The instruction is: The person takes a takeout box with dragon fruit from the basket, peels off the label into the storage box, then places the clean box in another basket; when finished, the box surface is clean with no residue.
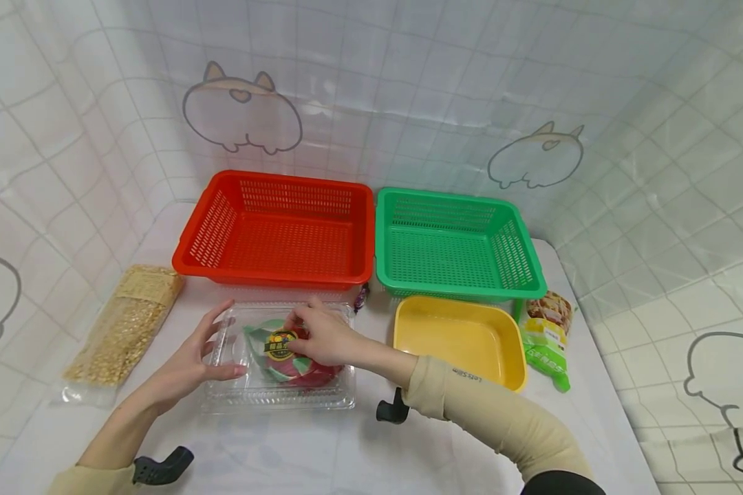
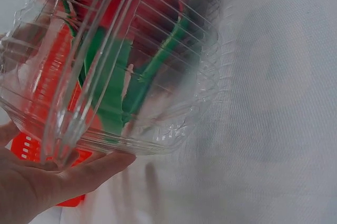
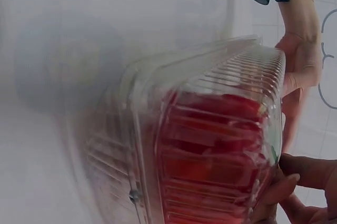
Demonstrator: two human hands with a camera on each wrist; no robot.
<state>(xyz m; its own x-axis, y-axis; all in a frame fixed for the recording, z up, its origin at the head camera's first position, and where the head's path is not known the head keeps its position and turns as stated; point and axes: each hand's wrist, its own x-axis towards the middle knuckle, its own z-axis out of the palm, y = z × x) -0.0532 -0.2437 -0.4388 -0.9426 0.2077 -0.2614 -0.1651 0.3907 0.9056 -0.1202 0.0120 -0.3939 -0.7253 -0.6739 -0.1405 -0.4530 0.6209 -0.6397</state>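
A clear plastic clamshell box (image 1: 223, 395) lies on the table with a red and green dragon fruit (image 1: 312, 375) inside, seen through its lid. On the lid is a round black sticker (image 1: 278, 346) with a colourful fruit print. My left hand (image 1: 188, 364) holds the box's left side, thumb over the front part and fingers towards the back. My right hand (image 1: 325, 337) is over the lid with bent fingers, thumb and index pinching at the sticker's right edge. In the right wrist view, the fingertips (image 3: 287, 179) meet the lid's surface; ribbed plastic covers the fruit (image 3: 210, 145).
Behind the box stand a red basket (image 1: 275, 278) and a green basket (image 1: 458, 285). A yellow tub (image 1: 458, 337) stands at right, beside a green snack bag (image 1: 547, 337). A bag of grain (image 1: 124, 326) lies at far left. A small wrapped candy (image 1: 362, 298) lies near the red basket.
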